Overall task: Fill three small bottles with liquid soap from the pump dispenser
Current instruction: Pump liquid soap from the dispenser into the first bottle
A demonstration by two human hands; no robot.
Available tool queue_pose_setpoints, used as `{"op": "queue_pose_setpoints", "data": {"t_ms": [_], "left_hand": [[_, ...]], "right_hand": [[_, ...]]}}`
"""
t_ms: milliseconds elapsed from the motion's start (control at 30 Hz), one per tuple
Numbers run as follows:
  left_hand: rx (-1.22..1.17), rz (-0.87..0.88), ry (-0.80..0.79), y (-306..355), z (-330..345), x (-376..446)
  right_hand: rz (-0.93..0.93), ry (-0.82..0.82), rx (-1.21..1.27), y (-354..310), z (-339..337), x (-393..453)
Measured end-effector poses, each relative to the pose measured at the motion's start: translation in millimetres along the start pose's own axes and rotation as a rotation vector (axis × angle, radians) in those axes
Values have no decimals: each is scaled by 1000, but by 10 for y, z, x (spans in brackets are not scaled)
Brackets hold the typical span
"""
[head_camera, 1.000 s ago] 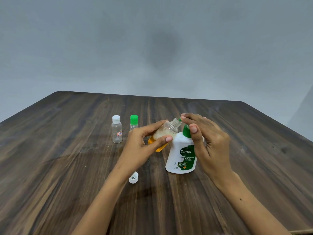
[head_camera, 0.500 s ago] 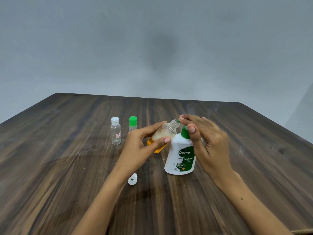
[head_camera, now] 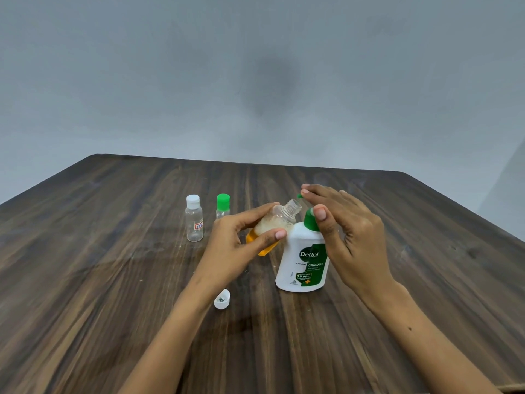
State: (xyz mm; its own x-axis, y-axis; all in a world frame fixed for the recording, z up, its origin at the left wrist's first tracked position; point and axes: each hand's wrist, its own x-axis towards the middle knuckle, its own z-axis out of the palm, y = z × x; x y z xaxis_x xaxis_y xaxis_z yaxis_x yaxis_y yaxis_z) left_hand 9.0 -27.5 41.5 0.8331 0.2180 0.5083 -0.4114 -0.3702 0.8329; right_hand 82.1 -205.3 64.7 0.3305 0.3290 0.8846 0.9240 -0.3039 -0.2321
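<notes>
Tilting open bottle toward pump dispenser

A dark wooden table is seen filling the lower half of the view, its streaked grain running away from the camera toward the far edge. Pale scuffs and a few small light specks are picked out on its surface. Behind it, a plain grey wall is shown, marked by one darker smudge near the middle.
</notes>
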Motion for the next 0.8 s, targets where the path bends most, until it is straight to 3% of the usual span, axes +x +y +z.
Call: {"op": "queue_pose_setpoints", "data": {"t_ms": [800], "left_hand": [[16,3,-7,-15,3,6]], "right_hand": [[25,51,32,2,40,-44]]}}
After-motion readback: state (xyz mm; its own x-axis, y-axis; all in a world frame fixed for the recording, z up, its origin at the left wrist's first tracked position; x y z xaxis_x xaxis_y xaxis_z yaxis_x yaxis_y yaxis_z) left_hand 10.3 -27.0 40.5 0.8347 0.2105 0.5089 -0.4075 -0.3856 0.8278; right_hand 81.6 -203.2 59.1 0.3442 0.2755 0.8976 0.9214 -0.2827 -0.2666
